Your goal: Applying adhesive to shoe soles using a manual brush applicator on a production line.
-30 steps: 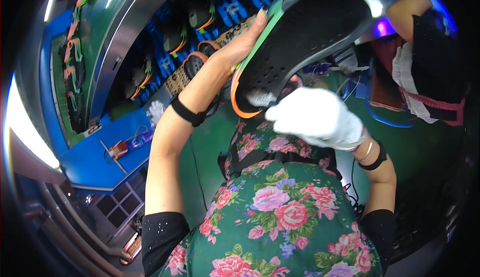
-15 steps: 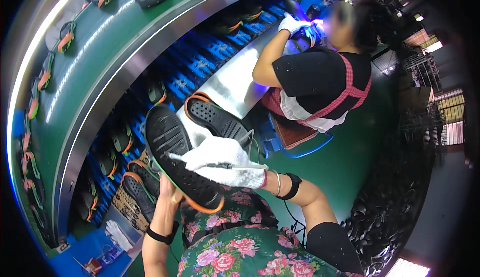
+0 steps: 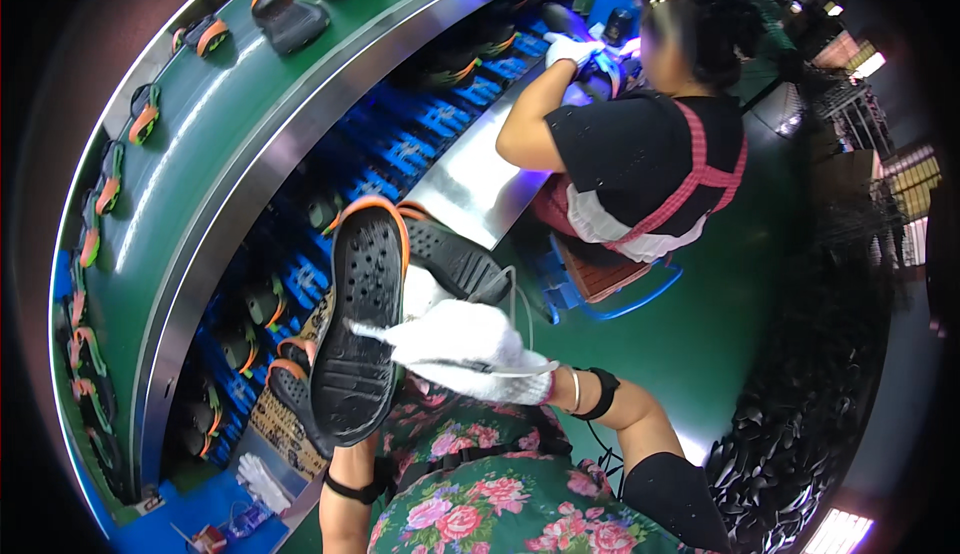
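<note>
A black shoe sole (image 3: 360, 304) with an orange heel rim stands almost upright before me, its ridged, holed face toward me and the orange end up. My left hand (image 3: 311, 350) holds it from behind; mostly the sole hides that hand, with a little of the fingers showing at its left edge. In a white glove, my right hand (image 3: 465, 349) closes around a thin pen-like tool (image 3: 485, 366) with a pale cord. The pointed glove tip is close to the sole's right edge; whether it touches, I cannot tell. Behind lies another black shoe (image 3: 450, 254) with an orange rim.
A green conveyor belt (image 3: 190, 204) carrying several shoes curves along the left. Below it, more shoes sit on a blue rack (image 3: 410, 149). A co-worker (image 3: 650, 164) sits at the right beside a metal tray (image 3: 470, 189). White gloves (image 3: 262, 482) lie at lower left.
The sole has turned end for end, bringing its orange end from bottom to top. My left hand has slipped mostly out of sight behind it. My right hand has shifted slightly right and down.
</note>
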The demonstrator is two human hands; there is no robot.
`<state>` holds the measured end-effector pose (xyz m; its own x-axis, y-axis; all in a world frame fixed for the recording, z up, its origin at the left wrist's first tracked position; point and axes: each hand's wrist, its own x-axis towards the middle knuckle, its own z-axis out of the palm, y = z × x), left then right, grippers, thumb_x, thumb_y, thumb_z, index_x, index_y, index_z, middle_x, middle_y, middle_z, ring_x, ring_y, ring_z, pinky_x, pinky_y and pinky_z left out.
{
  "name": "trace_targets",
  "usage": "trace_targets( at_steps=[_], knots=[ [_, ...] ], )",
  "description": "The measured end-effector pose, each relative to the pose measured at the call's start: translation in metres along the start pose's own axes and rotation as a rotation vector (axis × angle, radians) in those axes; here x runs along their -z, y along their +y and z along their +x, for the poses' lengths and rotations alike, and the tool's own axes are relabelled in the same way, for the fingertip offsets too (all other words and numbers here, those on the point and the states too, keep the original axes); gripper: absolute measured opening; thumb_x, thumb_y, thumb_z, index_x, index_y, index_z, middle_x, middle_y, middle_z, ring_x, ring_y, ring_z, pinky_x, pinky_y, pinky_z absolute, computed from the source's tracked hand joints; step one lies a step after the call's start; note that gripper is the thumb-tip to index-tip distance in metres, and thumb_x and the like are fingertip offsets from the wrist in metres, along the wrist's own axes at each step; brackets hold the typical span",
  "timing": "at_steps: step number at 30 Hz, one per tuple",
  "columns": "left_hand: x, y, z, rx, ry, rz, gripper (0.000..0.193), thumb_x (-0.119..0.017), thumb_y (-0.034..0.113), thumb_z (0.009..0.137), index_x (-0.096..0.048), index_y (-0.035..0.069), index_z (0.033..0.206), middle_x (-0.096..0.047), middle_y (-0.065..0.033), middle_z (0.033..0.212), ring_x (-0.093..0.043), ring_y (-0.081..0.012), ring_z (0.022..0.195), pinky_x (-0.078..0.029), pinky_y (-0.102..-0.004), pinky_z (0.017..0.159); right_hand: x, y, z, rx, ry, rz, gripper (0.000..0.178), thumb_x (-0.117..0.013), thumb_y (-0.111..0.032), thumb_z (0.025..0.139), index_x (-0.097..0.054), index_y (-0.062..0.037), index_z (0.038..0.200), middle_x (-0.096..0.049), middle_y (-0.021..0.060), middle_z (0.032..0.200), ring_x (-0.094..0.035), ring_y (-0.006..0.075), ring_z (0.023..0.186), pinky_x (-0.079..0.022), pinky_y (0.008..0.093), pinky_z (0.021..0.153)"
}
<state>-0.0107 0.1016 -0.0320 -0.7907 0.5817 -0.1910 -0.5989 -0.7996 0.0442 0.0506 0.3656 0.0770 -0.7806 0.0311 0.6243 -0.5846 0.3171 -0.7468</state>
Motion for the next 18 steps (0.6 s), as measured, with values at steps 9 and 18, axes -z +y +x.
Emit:
trace_targets(
  at_steps=[9,18],
  knots=[
    [-0.024,-0.059,0.011,0.069,-0.173,-0.134,0.094,-0.059,0.068,0.092,-0.033,0.014,0.165,-0.041,-0.0205,0.164,-0.047,-0.04,0.146,-0.036,-0.059,0.123,0.021,-0.011,0.031,0.06,-0.04,-0.114,0.026,-0.086,0.002,0.075,-0.08,-0.0053,0.099,-0.079,0.0101,0.096,-0.075,0.0242,0.082,-0.06,0.0342,0.071],
    [-0.03,-0.069,-0.001,0.145,-0.129,-0.08,0.083,-0.043,0.068,0.103,-0.028,0.016,0.167,-0.039,-0.0156,0.166,-0.044,-0.0395,0.149,-0.035,-0.06,0.124,0.005,-0.008,0.065,0.238,-0.142,-0.346,0.036,-0.081,0.0,0.076,-0.08,-0.0057,0.112,-0.078,0.0132,0.116,-0.075,0.0284,0.101,-0.06,0.0376,0.084]
  ],
)
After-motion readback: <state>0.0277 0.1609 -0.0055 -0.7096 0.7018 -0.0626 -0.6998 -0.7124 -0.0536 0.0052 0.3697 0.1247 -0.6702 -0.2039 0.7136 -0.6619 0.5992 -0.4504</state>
